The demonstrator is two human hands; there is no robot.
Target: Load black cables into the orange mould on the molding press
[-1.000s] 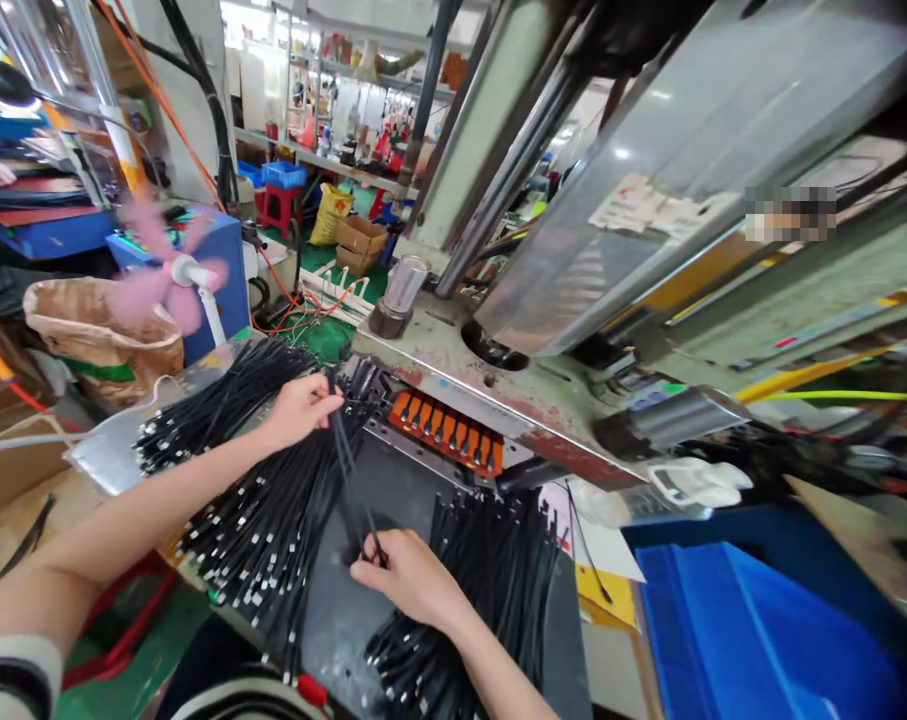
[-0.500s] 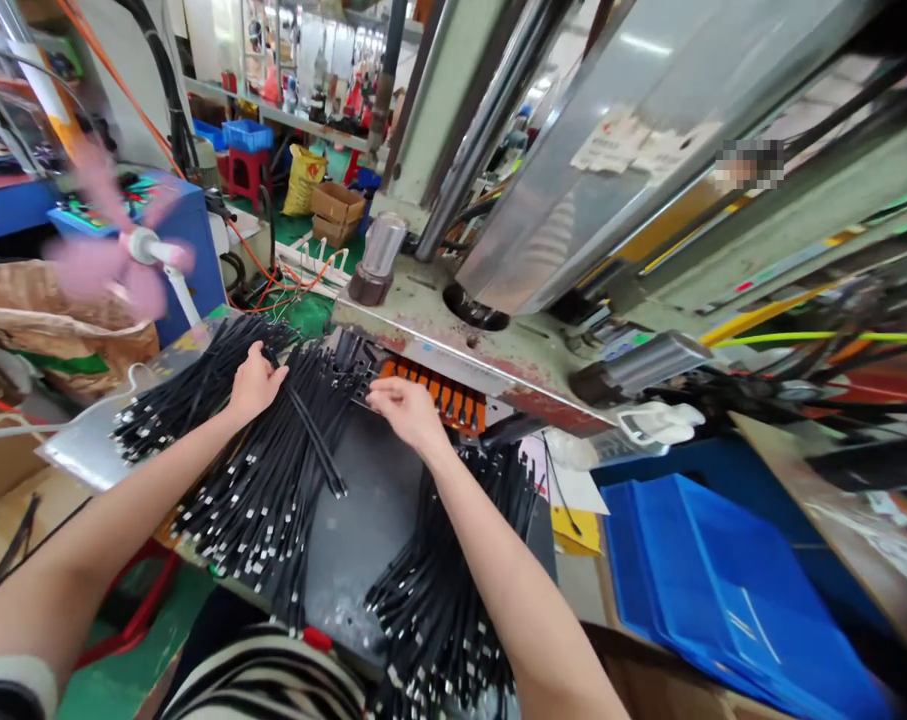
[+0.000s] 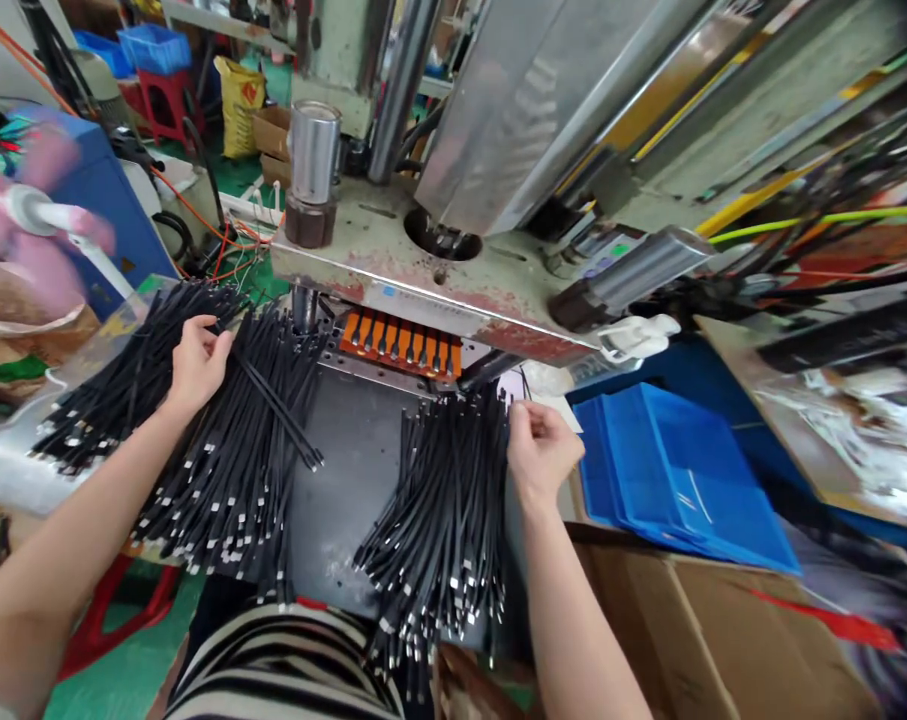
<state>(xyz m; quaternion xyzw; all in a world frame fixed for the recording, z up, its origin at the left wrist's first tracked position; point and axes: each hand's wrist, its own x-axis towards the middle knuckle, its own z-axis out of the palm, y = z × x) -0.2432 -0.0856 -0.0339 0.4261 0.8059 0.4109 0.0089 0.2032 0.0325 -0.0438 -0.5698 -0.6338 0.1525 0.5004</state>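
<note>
Black cables with metal ends lie in a left bundle (image 3: pixel 228 470) and a right bundle (image 3: pixel 445 500) on a dark metal table (image 3: pixel 337 480). My left hand (image 3: pixel 200 362) is over the top of the left cables, its thumb and fingers pinched on a black cable. At the upper right edge of the right bundle is my right hand (image 3: pixel 541 445), fingers curled together; what they hold, if anything, is too small to make out. Between the bundles, under the press plate, an orange mould (image 3: pixel 402 342) holds several black cable ends in a row.
The press's heavy plate (image 3: pixel 423 280) with metal posts overhangs the mould. Blue plastic bins (image 3: pixel 678 470) stand at the right above a cardboard box (image 3: pixel 693 620). A pink fan (image 3: pixel 33 210) is at the left, and a white clip-like object (image 3: pixel 640 338) hangs at the plate's right corner.
My right hand has moved from in front of the orange mould to the right bundle's upper edge. My left hand stays at the left cables. The view has shifted down and right.
</note>
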